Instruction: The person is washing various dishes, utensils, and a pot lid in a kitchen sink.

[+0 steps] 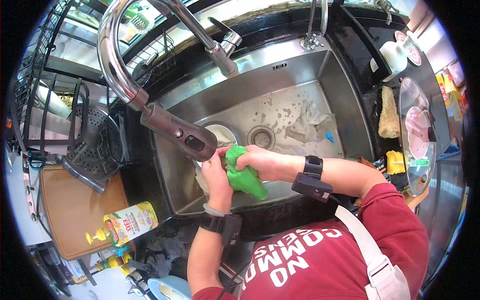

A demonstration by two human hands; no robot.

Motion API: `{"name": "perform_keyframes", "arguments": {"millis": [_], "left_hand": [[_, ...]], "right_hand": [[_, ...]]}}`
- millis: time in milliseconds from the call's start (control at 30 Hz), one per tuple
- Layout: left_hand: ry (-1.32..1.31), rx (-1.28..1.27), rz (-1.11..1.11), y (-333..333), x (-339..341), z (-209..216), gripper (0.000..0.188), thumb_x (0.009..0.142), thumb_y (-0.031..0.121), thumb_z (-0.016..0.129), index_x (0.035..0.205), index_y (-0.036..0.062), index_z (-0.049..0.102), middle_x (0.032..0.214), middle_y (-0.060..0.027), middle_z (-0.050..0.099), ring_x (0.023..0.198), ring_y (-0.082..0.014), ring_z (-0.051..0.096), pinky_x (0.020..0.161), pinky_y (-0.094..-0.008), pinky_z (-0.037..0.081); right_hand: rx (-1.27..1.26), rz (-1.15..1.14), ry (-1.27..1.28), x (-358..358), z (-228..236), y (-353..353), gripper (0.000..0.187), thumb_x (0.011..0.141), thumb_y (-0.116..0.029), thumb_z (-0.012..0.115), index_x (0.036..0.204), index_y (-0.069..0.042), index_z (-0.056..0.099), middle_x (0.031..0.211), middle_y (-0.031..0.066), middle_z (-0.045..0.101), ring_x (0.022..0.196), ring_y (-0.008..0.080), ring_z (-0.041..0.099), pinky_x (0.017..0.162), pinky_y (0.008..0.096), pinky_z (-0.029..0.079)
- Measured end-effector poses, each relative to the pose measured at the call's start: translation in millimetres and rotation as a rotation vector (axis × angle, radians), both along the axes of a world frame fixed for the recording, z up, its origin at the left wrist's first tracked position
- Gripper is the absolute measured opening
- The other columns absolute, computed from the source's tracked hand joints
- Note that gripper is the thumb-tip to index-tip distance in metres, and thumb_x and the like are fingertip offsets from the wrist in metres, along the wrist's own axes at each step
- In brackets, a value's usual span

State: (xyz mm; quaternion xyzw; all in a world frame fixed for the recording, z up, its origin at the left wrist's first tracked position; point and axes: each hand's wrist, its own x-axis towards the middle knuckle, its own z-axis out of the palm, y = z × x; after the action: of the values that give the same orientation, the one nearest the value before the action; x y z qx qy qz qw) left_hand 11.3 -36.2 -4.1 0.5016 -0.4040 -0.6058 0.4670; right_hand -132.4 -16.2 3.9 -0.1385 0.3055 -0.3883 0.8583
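Over the left part of the steel sink, my two hands meet just below the dark spray head of the tap. A bright green cloth is bunched between them, with its loose end hanging down. My right hand grips the cloth from the right, thumb pressed over it. The fingers of my left hand close at the cloth's left edge; whether they pinch something else there is hidden. Behind the hands a pale round bowl sits in the sink, partly covered by the spray head.
Crumpled clear plastic and a small blue piece lie near the drain. A loofah and a glass lid rest at right. A yellow-capped bottle lies at left near a brown board and black colander.
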Motion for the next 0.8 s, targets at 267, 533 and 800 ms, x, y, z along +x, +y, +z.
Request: {"name": "perform_keyframes", "arguments": {"millis": [267,533,800], "left_hand": [[0.186,0.068,0.116,-1.8,8.4,-7.0,0.026,0.097,0.032,0.044,0.088,0.0080,0.047,0.078,-0.0040,0.056,0.071,-0.0160,0.055,0.077,-0.0358,0.049],[0.448,0.213,0.143,-11.1,18.6,0.0,0.026,0.095,0.024,0.041,0.078,0.0073,0.049,0.078,-0.0083,0.056,0.080,-0.0260,0.057,0.089,-0.0449,0.046],[0.492,0.167,0.138,-13.9,17.4,11.4,0.027,0.095,0.020,0.035,0.078,0.0070,0.051,0.104,-0.0189,0.062,0.100,-0.0316,0.057,0.097,-0.0446,0.041]], "right_hand": [[0.041,0.049,0.109,-6.6,-6.1,-1.5,0.033,0.070,0.002,0.049,0.102,0.005,0.057,0.095,0.0113,0.061,0.084,0.0188,0.058,0.072,0.0322,0.048],[0.146,-0.010,0.026,-11.4,-28.2,-0.5,0.024,0.069,0.002,0.051,0.093,0.005,0.054,0.088,0.0120,0.059,0.078,0.0226,0.060,0.072,0.0379,0.050],[-0.056,0.174,0.058,-5.8,-13.4,3.6,0.031,0.072,0.000,0.052,0.102,0.004,0.057,0.095,0.0098,0.060,0.085,0.0173,0.059,0.078,0.0314,0.049]]}}
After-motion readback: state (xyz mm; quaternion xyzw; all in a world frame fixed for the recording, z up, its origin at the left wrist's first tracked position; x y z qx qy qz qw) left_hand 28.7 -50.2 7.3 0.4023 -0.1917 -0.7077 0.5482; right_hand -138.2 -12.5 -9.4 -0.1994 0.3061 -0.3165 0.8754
